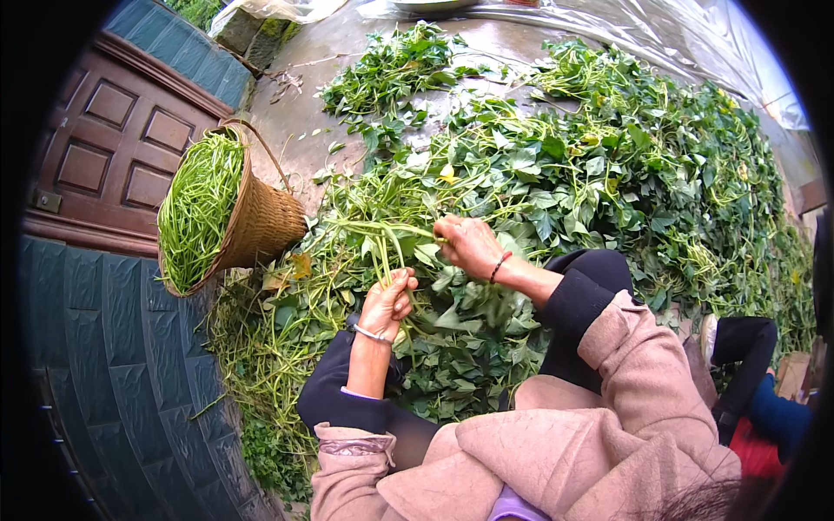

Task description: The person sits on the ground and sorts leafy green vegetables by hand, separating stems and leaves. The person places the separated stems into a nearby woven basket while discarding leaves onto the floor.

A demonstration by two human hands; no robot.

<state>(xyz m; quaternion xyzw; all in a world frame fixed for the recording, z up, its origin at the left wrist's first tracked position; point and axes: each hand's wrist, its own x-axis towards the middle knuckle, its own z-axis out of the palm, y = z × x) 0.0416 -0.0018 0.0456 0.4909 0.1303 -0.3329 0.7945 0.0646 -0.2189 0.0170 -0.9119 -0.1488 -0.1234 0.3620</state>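
Observation:
My left hand [388, 301] is closed around several pale green leaf stalks [383, 251], which stick up past the thumb. To its upper right, my right hand [470, 244] pinches the end of a green stem [410, 229] that stretches left across the tops of those stalks. Beneath both hands spreads a heap of leafy green vines [482, 325], with broad leaves and long stems. Further left, a woven wicker basket [264, 221] leans over with its mouth facing left. It is heaped with cut green stalks [202, 208].
A brown panelled door [117, 137] and a dark blue-green tiled wall [124, 325] stand on the left. Clear plastic sheeting [690, 39] lies along the far edge. At the lower right sits another person, with a dark trouser leg [746, 338] and blue sleeve [775, 407] showing.

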